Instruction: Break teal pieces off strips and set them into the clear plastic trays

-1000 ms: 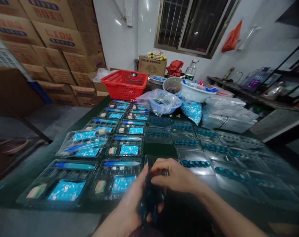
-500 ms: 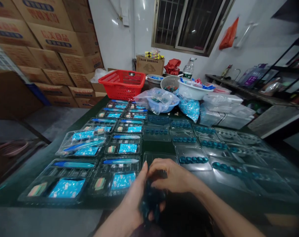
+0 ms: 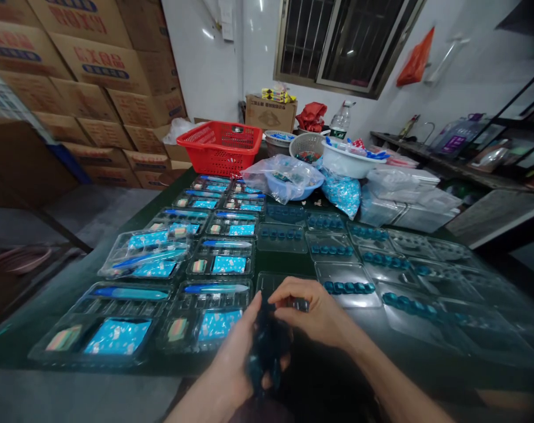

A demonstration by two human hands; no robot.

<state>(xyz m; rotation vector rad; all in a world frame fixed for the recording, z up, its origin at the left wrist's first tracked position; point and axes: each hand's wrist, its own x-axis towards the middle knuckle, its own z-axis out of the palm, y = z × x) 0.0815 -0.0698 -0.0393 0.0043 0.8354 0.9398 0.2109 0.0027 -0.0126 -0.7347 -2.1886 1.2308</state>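
Observation:
In my left hand (image 3: 238, 349), low in the middle of the head view, is a bunch of dark teal, glassy-looking pieces (image 3: 269, 343); their exact kind is blurred. My right hand (image 3: 313, 308) is closed in a pinch at the top of that bunch, thumb and forefinger against it; what lies between the fingertips is too dark to make out. Just beyond the hands is a clear plastic tray (image 3: 267, 281), partly covered by them. To the right, another clear tray (image 3: 337, 271) has a row of teal blocks (image 3: 349, 287) along its front.
Clear trays with blue pens (image 3: 216, 288), blue patterned packets (image 3: 220, 324) and striped pieces (image 3: 177, 329) cover the left of the dark green table. More trays with teal rows extend right. A red basket (image 3: 220, 147), bowls (image 3: 348, 160) and plastic-wrapped stacks (image 3: 407, 200) line the back.
My right hand has shifted slightly right, and its fingers have drawn up from within the bunch to its top edge. The camera view has moved a little.

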